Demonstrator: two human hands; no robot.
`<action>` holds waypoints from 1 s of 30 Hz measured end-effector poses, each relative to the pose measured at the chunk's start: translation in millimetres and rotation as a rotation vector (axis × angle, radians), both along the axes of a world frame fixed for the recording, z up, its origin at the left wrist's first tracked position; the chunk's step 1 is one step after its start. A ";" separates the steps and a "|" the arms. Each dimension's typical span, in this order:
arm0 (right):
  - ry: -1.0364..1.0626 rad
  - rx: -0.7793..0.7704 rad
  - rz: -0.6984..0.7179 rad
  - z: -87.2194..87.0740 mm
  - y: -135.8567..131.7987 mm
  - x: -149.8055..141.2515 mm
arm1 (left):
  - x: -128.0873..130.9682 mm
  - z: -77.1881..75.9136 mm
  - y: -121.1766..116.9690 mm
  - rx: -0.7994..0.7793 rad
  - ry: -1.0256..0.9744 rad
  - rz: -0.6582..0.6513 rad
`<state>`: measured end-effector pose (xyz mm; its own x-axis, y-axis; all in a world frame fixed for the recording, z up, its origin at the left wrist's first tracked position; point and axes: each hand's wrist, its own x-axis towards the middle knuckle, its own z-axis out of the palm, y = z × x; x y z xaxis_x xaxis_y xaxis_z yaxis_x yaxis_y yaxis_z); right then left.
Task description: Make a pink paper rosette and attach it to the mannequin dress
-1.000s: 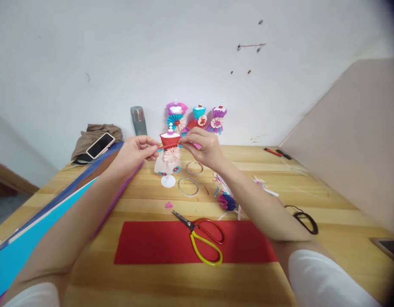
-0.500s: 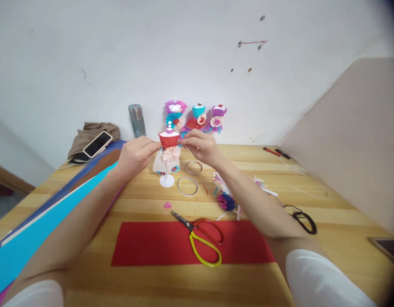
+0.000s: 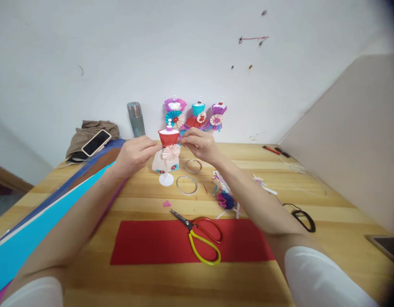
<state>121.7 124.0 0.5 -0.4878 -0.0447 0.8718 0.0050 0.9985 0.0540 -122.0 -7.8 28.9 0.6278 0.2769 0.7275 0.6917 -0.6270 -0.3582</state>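
A small white mannequin [image 3: 166, 179] stands upright on its round base, dressed in a red paper top [image 3: 168, 138] and a pale skirt [image 3: 159, 162] with a pleated pink rosette [image 3: 171, 152] at the waist. On its left side my left hand [image 3: 136, 154] is closed in a pinch. My right hand [image 3: 199, 145] pinches on the other side, level with the waist. Between them a thin red paper strip runs at the mannequin's waist; against the red top it hardly shows, and its ends are hidden in my fingers.
Three dressed mannequins [image 3: 198, 110] stand by the wall beside a flask [image 3: 136, 120]. Scissors [image 3: 197, 233] lie on a red paper sheet [image 3: 145, 243] in front. Two tape rings [image 3: 187, 193], paper scraps [image 3: 225, 200], a phone [image 3: 96, 143] and coloured sheets [image 3: 53, 232] surround the work.
The red strip, stretched in front of the mannequin earlier, has moved back against its waist. My left hand has turned, knuckles upward, and both hands now flank the mannequin. The view shifted slightly.
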 end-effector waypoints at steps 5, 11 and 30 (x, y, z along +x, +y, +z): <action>0.009 0.021 0.026 0.8 -4.2 -1.2 | -1.0 -4.6 1.7 0.017 -0.048 -0.037; 0.027 -0.005 0.037 6.6 -7.4 0.5 | 2.9 -7.5 0.2 -0.018 -0.188 -0.026; -0.003 0.129 -0.052 17.9 -11.0 -5.5 | -7.5 -21.9 4.5 0.157 -0.097 0.025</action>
